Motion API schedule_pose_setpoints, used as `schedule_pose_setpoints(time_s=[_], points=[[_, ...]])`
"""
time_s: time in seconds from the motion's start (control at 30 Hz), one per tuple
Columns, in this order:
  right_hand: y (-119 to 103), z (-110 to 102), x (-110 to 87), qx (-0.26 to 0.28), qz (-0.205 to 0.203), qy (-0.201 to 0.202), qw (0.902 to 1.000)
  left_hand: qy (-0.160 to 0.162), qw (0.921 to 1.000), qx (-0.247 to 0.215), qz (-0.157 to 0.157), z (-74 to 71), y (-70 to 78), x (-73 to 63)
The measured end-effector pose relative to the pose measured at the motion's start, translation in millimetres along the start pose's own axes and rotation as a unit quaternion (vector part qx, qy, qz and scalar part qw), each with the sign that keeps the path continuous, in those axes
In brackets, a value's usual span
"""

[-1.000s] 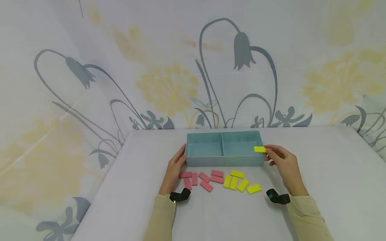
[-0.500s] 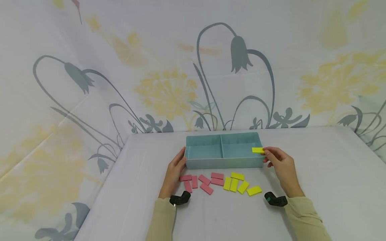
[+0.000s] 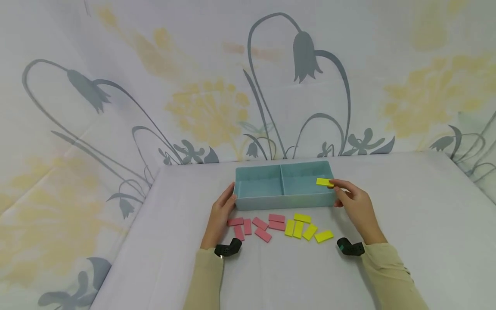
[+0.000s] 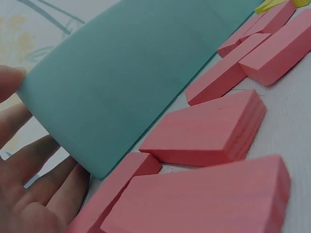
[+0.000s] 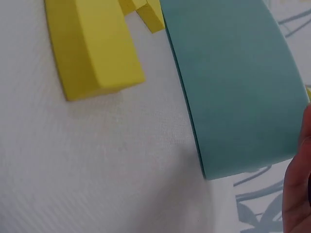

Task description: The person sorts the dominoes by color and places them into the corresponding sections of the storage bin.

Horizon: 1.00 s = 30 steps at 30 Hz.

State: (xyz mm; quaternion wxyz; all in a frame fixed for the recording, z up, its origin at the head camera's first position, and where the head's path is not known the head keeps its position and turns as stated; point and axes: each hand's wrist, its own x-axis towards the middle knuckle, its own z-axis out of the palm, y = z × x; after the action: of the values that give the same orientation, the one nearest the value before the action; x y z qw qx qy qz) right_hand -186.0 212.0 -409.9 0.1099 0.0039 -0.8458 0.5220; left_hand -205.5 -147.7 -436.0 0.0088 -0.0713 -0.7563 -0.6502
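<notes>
A light blue box (image 3: 284, 202) with two compartments stands on the white table. My left hand (image 3: 220, 217) rests against its left end; in the left wrist view the thumb (image 4: 10, 81) touches the top corner while the fingers (image 4: 41, 162) lie along the end wall. At the box's right end, my right hand (image 3: 358, 211) pinches a yellow block (image 3: 323, 182) between thumb and fingers, above the right compartment. Only a sliver of that block shows in the right wrist view. Both compartments have bare floors as far as I can see.
In front of the box lie several pink blocks (image 3: 263, 234) on the left and several yellow blocks (image 3: 323, 236) on the right, all flat on the table. A patterned cloth (image 3: 217, 112) with flowers hangs behind the table.
My right hand has carried the yellow block slightly left, further over the right compartment. The left hand keeps its place at the box. The head view has shifted a little.
</notes>
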Motion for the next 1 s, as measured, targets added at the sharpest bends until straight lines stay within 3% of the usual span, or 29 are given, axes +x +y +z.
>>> schedule_pose_setpoints(time_s=[0.23, 0.77, 1.0], points=[[-8.1, -1.8, 0.9, -0.059, -0.022, -0.019, 0.9978, 0.005, 0.9999, -0.010, -0.003, -1.3, 0.1, 0.4], [-2.8, -1.9, -1.2, -0.075, -0.023, -0.057, 0.9953, 0.001, 1.0000, -0.005, 0.000, 1.0, 1.3, 3.4], [-2.7, -0.9, -0.3, -0.067, -0.034, -0.064, 0.9951, -0.006, 0.9997, -0.008, -0.023, 1.5, 26.9, -6.7]])
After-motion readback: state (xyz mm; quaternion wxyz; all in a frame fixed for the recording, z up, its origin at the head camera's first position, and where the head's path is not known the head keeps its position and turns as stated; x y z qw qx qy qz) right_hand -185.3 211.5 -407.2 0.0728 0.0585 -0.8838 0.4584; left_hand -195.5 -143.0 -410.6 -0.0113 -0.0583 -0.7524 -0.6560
